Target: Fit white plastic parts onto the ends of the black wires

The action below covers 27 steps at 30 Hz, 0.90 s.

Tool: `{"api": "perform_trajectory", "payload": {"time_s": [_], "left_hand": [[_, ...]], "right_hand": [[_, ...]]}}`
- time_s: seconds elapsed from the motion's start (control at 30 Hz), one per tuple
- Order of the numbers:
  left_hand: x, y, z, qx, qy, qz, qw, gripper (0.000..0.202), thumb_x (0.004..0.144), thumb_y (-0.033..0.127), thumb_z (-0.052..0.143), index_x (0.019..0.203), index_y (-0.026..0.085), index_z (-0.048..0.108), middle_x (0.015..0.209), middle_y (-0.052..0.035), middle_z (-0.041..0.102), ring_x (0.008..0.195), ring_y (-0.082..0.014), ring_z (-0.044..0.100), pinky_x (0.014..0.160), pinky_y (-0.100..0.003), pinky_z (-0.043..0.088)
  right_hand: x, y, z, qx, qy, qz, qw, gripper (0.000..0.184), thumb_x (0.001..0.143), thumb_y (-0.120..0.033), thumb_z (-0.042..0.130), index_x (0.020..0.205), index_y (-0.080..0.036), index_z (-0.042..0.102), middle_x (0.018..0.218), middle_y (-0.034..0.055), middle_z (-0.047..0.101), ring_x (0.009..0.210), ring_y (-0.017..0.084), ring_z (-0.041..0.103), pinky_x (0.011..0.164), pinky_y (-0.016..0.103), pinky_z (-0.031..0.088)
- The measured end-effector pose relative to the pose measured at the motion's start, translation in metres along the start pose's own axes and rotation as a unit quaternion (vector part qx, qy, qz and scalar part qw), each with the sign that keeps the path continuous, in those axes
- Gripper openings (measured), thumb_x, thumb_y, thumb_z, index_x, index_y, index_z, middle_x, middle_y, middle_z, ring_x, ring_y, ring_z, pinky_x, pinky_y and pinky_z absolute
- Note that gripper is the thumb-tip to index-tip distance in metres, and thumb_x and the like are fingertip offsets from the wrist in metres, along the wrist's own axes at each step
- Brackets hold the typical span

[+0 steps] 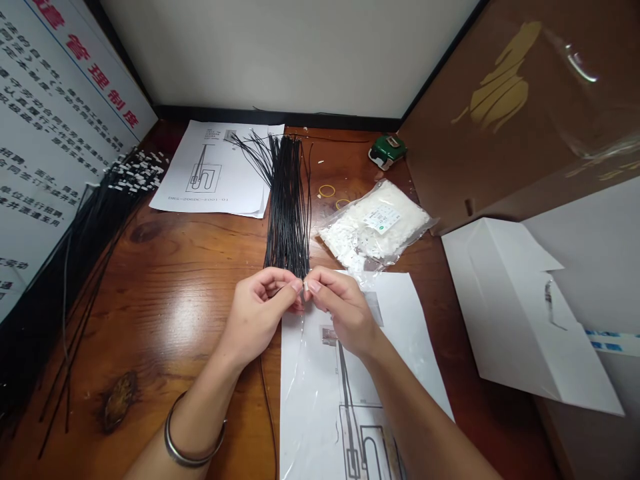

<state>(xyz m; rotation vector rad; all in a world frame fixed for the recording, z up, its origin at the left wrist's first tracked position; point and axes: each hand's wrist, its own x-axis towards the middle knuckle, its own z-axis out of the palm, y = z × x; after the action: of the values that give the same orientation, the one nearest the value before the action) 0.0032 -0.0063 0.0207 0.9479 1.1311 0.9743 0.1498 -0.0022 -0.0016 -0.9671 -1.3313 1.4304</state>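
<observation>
My left hand (265, 303) and my right hand (343, 303) meet fingertip to fingertip over the top edge of a printed drawing sheet (310, 400). A thin black wire (267, 387) hangs below my left hand, whose thumb and finger pinch it close to its end. Between my right thumb and forefinger is a tiny white piece, apparently a connector housing (306, 285), mostly covered by the fingertips. Just beyond the hands lies a bundle of black wires (287, 207). A clear bag of small white connector housings (383, 223) rests to the right of that bundle.
Many black wires with white ends (137, 170) lean along the left panel. Another printed sheet (175, 167) lies at the back left. A green tape measure (387, 152) and yellow rubber bands (327, 191) are at the back right. An opened white box (520, 313) stands at right.
</observation>
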Motion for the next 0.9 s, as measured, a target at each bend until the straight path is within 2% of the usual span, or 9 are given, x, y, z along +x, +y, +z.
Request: {"api": "perform_trajectory", "payload": {"time_s": [0.33, 0.5, 0.67, 0.9], "left_hand": [[-0.0002, -0.0016, -0.0016, 0.006, -0.005, 0.0, 1.0, 0.014, 0.079, 0.027, 0.069, 0.075, 0.014, 0.065, 0.061, 0.0003, 0.064, 0.058, -0.0103, 0.059, 0.061, -0.022, 0.049], [-0.0004, -0.0015, -0.0019, 0.014, -0.009, -0.008, 1.0, 0.014, 0.079, 0.026, 0.068, 0.074, 0.014, 0.064, 0.061, 0.0002, 0.064, 0.058, -0.0103, 0.06, 0.061, -0.022, 0.049], [-0.0009, 0.0016, -0.0011, 0.015, 0.004, -0.018, 1.0, 0.012, 0.077, 0.023, 0.067, 0.07, 0.014, 0.063, 0.058, 0.0007, 0.064, 0.057, -0.0093, 0.059, 0.059, -0.021, 0.048], [0.0005, 0.0011, -0.0004, 0.023, 0.017, -0.017, 0.999, 0.012, 0.075, 0.023, 0.068, 0.069, 0.014, 0.063, 0.056, 0.0017, 0.063, 0.055, -0.0086, 0.058, 0.058, -0.02, 0.047]], "right_hand": [[-0.0002, 0.0003, 0.0006, -0.008, 0.007, 0.0, 1.0, 0.025, 0.088, -0.03, 0.049, 0.065, -0.02, 0.052, 0.057, -0.0044, 0.041, 0.053, 0.012, 0.037, 0.054, 0.028, 0.032], [-0.0019, 0.0023, 0.0002, -0.015, 0.005, 0.008, 1.0, 0.026, 0.089, -0.031, 0.049, 0.066, -0.019, 0.052, 0.059, -0.0031, 0.047, 0.055, 0.012, 0.04, 0.055, 0.028, 0.032], [-0.0031, 0.0064, 0.0008, -0.051, 0.003, 0.0, 0.999, 0.026, 0.091, -0.031, 0.047, 0.068, -0.019, 0.052, 0.064, -0.0005, 0.053, 0.059, 0.014, 0.047, 0.057, 0.029, 0.035], [-0.0043, 0.0074, 0.0009, -0.1, 0.008, -0.008, 0.995, 0.027, 0.092, -0.032, 0.046, 0.069, -0.019, 0.051, 0.065, -0.0002, 0.054, 0.06, 0.015, 0.049, 0.058, 0.029, 0.037]]}}
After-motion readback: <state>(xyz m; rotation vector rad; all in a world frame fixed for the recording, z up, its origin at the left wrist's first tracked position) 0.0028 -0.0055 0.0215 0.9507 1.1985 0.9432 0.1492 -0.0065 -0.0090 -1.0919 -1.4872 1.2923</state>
